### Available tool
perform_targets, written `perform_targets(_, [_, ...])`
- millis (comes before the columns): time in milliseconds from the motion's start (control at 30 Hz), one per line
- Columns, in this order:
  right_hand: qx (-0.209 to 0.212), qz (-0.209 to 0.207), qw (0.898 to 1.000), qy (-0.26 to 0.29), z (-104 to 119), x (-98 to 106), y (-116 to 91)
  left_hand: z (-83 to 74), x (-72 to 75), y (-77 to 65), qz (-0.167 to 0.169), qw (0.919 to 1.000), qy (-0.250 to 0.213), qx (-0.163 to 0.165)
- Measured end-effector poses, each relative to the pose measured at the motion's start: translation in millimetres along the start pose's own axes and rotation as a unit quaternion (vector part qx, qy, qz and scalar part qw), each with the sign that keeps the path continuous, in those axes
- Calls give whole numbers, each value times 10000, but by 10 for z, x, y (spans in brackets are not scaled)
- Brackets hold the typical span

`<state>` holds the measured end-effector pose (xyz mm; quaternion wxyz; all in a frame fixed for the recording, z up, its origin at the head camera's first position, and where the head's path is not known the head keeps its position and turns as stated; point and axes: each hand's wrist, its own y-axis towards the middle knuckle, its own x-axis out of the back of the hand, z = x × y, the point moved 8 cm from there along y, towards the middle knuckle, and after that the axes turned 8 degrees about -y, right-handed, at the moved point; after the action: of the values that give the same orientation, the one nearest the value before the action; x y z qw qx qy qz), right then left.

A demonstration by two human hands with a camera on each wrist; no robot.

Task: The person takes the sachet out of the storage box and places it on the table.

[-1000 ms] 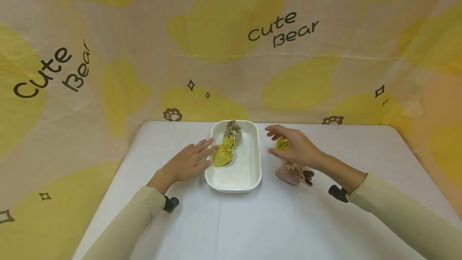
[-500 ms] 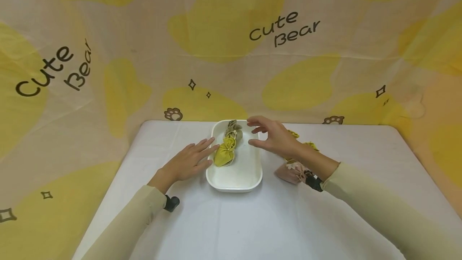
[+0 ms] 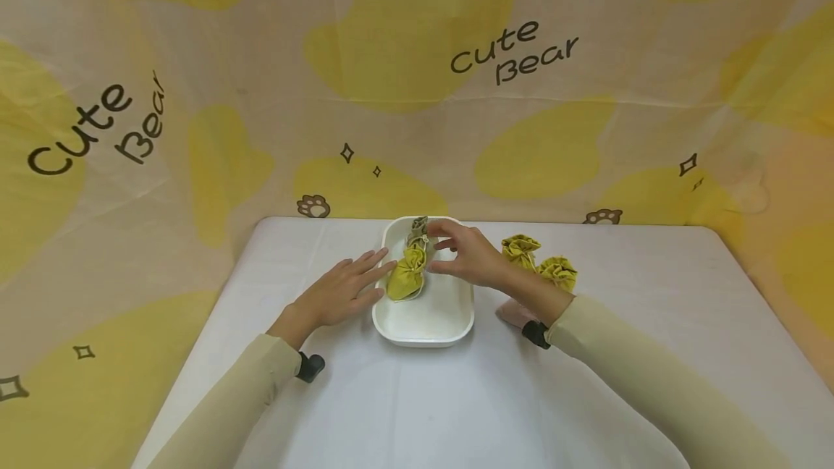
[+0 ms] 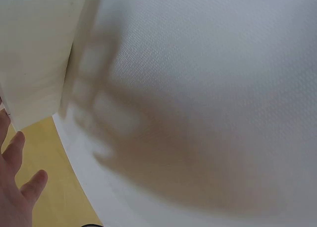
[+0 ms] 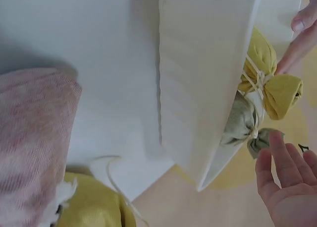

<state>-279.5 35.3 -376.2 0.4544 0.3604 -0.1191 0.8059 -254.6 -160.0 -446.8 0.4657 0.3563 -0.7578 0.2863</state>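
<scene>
My right hand reaches over the right side of a white tray, thumb and fingers spread apart. Its fingertips are beside the grey-green drawstring pouch at the tray's far end; whether they touch it I cannot tell. Right in front of that pouch lies a yellow drawstring pouch, also in the tray. My left hand is at the tray's left rim with its fingers extended, and the fingertips reach over the edge towards the yellow pouch. Neither hand grips anything.
Right of the tray, two more yellow pouches, one farther back and one nearer, lie on the white table. A pink pouch lies there too, partly hidden by my right forearm in the head view. A patterned curtain hangs behind.
My right hand has moved left, from above the pouches on the table to over the tray, uncovering the two yellow pouches there. The left hand has stayed at the tray's rim.
</scene>
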Motion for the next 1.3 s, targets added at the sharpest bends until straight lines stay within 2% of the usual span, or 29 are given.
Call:
perform_targets(533, [-366, 498, 9981, 84, -150, -345, 106, -18, -3, 2, 28, 10000, 46, 72])
perform_targets(800, [-243, 442, 9987, -20, -152, -384, 122, -2, -15, -8, 9, 9999, 43, 113])
perform_targets(1300, [-359, 506, 9963, -594, -102, -438, 199, -6, -9, -14, -4, 10000, 75, 55])
